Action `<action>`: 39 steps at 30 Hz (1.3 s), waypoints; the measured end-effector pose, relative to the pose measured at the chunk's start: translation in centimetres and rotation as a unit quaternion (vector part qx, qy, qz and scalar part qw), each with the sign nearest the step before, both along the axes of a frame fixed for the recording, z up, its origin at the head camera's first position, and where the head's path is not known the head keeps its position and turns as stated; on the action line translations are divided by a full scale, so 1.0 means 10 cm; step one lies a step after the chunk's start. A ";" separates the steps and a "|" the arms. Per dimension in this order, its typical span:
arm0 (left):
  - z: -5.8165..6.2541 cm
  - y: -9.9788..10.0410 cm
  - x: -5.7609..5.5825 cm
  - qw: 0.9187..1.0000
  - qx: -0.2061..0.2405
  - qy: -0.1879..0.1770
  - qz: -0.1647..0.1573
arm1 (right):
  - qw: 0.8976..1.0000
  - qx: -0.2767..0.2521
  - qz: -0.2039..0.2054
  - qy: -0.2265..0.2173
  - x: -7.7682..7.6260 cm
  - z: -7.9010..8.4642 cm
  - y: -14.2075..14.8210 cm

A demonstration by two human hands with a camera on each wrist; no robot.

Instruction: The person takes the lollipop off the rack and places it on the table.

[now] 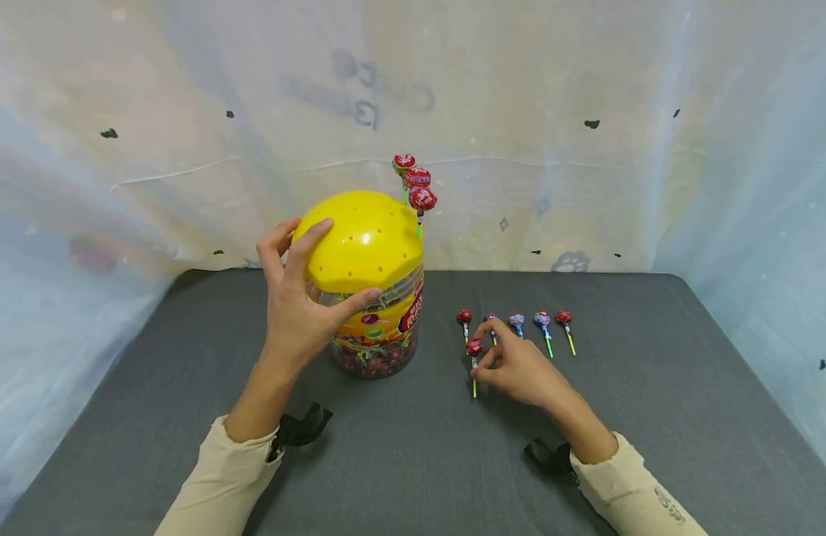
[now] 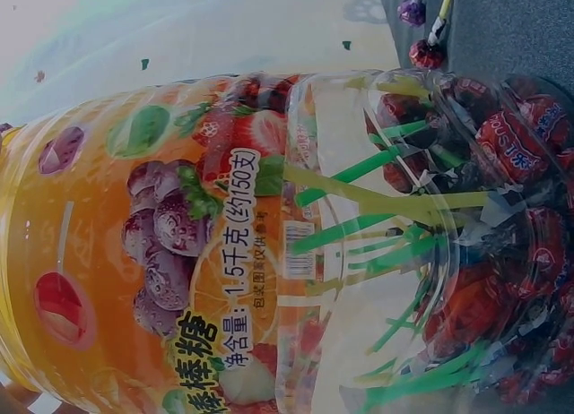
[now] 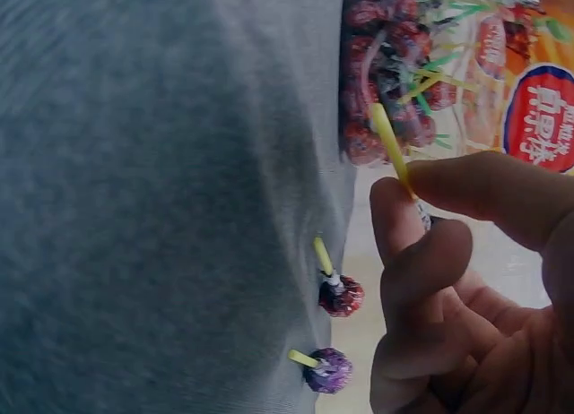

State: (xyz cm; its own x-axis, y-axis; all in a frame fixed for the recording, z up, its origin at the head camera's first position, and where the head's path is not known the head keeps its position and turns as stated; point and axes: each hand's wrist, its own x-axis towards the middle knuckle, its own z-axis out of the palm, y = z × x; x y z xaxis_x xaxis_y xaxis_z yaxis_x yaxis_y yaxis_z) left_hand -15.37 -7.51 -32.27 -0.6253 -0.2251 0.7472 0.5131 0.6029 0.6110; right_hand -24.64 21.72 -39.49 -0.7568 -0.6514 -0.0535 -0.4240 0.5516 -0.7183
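Observation:
A clear candy jar [image 1: 375, 361] with a yellow domed lid [image 1: 366, 246] stands upright on the table. My left hand [image 1: 295, 316] grips the lid from the left, thumb across its front edge and fingers spread over the dome. Three red-wrapped lollipops [image 1: 422, 199] stand at the lid's right edge. Between thumb and fingers, my right hand [image 1: 516, 365] pinches a red lollipop [image 1: 474, 348] by its stick, head up. The right wrist view shows its yellow stick [image 3: 391, 145] below the fingertips. Packed lollipops [image 2: 511, 145] fill the jar's bottom.
Several lollipops lie in a row on the grey table [image 1: 413, 461]: a red one [image 1: 464, 316] at the left, a purple one partly behind my right hand, blue ones [image 1: 542, 320], and a red one [image 1: 564, 318] at the right. A pale curtain [image 1: 506, 112] hangs behind the table.

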 end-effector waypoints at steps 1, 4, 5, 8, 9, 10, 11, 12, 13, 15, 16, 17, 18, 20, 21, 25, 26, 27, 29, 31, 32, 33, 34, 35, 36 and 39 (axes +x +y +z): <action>0.00 0.00 0.00 1.000 0.001 0.000 -0.001 | 1.000 0.005 -0.001 0.004 0.00 -0.01 -0.01; 0.00 0.00 0.00 1.000 0.001 0.002 -0.004 | 1.000 0.023 -0.004 0.019 0.01 -0.05 -0.03; 0.00 0.00 0.00 1.000 0.000 0.002 -0.005 | 0.999 0.030 -0.005 0.026 0.02 -0.06 -0.03; 0.00 0.00 0.00 1.000 -0.001 0.003 -0.006 | 0.998 0.050 -0.001 0.044 0.02 -0.08 -0.04; 0.00 0.00 0.00 1.000 -0.001 0.003 -0.007 | 0.997 0.053 0.001 0.049 0.02 -0.09 -0.04; 0.00 0.00 0.00 1.000 -0.002 0.004 -0.007 | 0.997 0.056 0.004 0.053 0.02 -0.09 -0.03; 0.00 0.00 0.00 1.000 -0.002 0.004 -0.007 | 0.997 0.058 0.003 0.054 0.02 -0.10 -0.03; 0.00 0.00 -0.01 1.000 -0.002 0.004 -0.007 | 0.997 0.059 0.005 0.057 0.02 -0.10 -0.03; 0.00 0.00 -0.01 1.000 -0.003 0.004 -0.007 | 0.997 0.059 0.003 0.056 0.02 -0.10 -0.03; 0.00 0.01 -0.01 1.000 -0.004 0.005 -0.006 | 0.997 0.060 0.001 0.056 0.02 -0.11 -0.03; 0.00 0.01 -0.01 1.000 -0.004 0.004 -0.005 | 0.997 0.060 0.000 0.058 0.02 -0.11 -0.03; 0.00 0.01 -0.01 1.000 -0.004 0.004 -0.005 | 0.997 0.060 -0.002 0.057 0.02 -0.11 -0.03; 0.00 0.01 -0.01 1.000 -0.003 0.004 -0.005 | 0.997 0.059 0.000 0.059 0.02 -0.11 -0.03; -0.01 0.01 0.00 1.000 -0.002 0.002 -0.002 | 0.996 0.056 0.003 0.062 0.02 -0.11 -0.03; -0.01 0.01 0.00 1.000 -0.001 0.001 -0.001 | 0.996 0.055 0.004 0.064 0.02 -0.11 -0.03; -0.01 0.00 0.00 1.000 -0.005 -0.002 0.008 | 0.996 0.055 0.011 0.068 0.02 -0.10 -0.03; -0.01 0.00 0.00 1.000 -0.005 -0.002 0.007 | 0.996 0.055 0.012 0.069 0.02 -0.09 -0.03; -0.01 0.00 0.00 1.000 -0.006 -0.001 0.007 | 0.996 0.056 0.013 0.069 0.02 -0.09 -0.03; -0.01 -0.01 0.00 1.000 -0.008 -0.001 0.007 | 0.996 0.057 0.014 0.068 0.02 -0.07 -0.03; -0.01 -0.01 -0.01 1.000 -0.008 -0.001 0.005 | 0.996 0.058 0.013 0.069 0.02 -0.06 -0.02; -0.01 -0.01 -0.01 1.000 -0.007 -0.002 0.003 | 0.996 0.059 0.011 0.067 0.02 -0.05 -0.02; -0.01 -0.01 -0.01 1.000 -0.007 -0.003 0.003 | 0.996 0.059 0.009 0.066 0.02 -0.03 -0.02; -0.01 -0.01 -0.01 1.000 -0.007 -0.005 0.003 | 0.996 0.060 0.006 0.066 0.02 -0.02 -0.01; -0.01 -0.01 0.00 1.000 -0.007 -0.008 0.003 | 0.996 0.060 0.005 0.066 0.03 -0.01 0.00; -0.01 -0.01 0.00 1.000 -0.005 -0.012 0.003 | 0.996 0.060 0.004 0.067 0.03 0.00 0.00; 0.01 0.00 0.03 1.000 0.008 -0.028 -0.001 | 0.996 0.060 0.005 0.068 0.03 0.04 0.02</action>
